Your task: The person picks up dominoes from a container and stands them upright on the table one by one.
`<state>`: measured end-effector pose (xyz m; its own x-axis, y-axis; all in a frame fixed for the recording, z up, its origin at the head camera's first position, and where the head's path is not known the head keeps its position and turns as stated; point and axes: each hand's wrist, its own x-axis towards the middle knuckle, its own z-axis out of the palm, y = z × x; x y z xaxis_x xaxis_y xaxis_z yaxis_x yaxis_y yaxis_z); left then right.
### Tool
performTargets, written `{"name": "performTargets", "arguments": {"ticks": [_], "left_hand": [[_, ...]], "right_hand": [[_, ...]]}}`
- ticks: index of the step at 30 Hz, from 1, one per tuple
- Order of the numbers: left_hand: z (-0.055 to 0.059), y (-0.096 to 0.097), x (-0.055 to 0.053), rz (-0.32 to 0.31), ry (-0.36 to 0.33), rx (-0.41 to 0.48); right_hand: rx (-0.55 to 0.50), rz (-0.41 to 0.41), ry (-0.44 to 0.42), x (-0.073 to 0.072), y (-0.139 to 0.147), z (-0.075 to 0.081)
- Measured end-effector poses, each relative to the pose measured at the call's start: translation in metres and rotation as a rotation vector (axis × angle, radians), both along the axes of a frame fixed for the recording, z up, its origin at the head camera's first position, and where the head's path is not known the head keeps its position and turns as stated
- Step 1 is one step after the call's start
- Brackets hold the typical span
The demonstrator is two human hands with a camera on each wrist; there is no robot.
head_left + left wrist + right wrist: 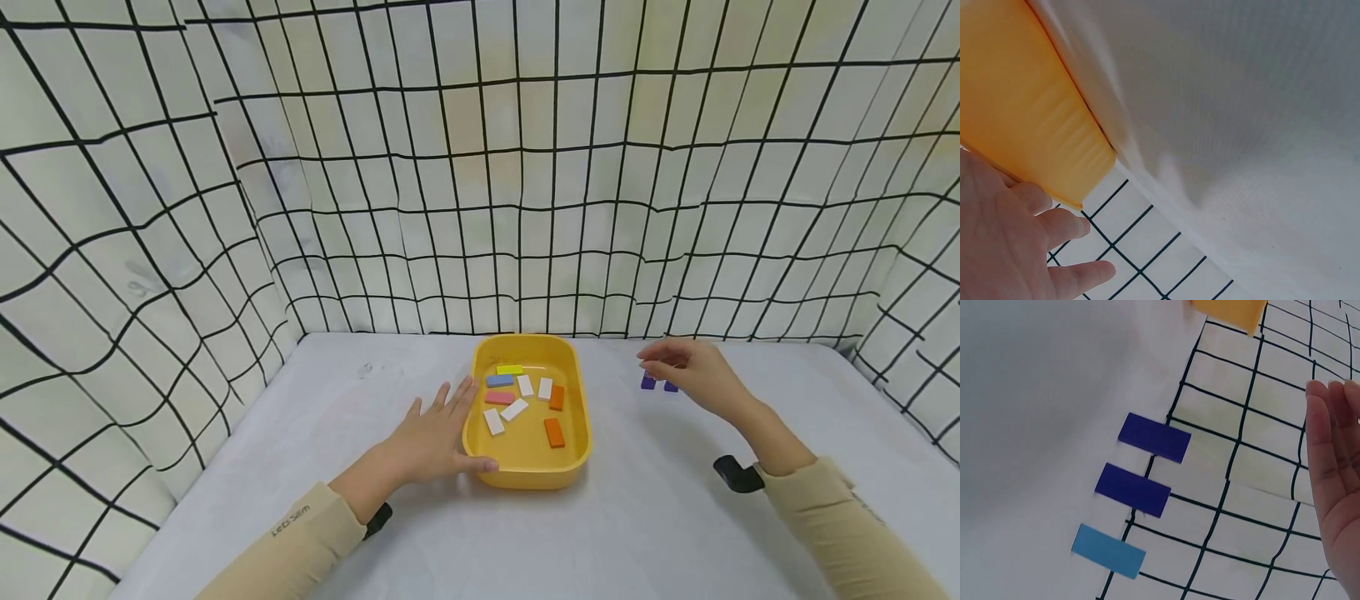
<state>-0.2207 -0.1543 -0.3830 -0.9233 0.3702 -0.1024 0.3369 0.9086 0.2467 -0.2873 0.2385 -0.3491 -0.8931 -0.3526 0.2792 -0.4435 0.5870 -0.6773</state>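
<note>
A yellow plastic tub (525, 479) stands on the white table, with several flat blocks lying loose inside, such as an orange block (554, 433), a pink block (499, 398) and a white block (493, 422). Spread along the tub's left rim, my left hand (431, 433) touches it with straight fingers. To the right of the tub, my right hand (697, 375) hovers with loosely bent fingers and no visible object. Below it stand two dark blue blocks (1154, 437) in a row with a light blue block (1109, 551), which the hand hides in the head view.
A white cloth (525, 550) covers the table. Behind and at both sides rise white walls (525, 183) with a black grid. Inside the tub also lie a yellow block (509, 369) and a blue block (499, 380).
</note>
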Motion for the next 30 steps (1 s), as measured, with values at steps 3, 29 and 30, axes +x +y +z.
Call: {"name": "performTargets", "arguments": {"ticks": [3, 29, 30], "left_hand": [[0.0, 0.0, 0.0, 0.0, -0.002, 0.001], [0.0, 0.001, 0.0, 0.004, -0.002, 0.006], [0.0, 0.001, 0.0, 0.003, -0.001, 0.006]], "right_hand": [[-0.005, 0.045, 0.008, -0.001, -0.011, -0.002], [0.163, 0.406, 0.076, -0.009, -0.105, -0.009], [0.175, 0.408, 0.061, -0.009, -0.108, -0.01]]}}
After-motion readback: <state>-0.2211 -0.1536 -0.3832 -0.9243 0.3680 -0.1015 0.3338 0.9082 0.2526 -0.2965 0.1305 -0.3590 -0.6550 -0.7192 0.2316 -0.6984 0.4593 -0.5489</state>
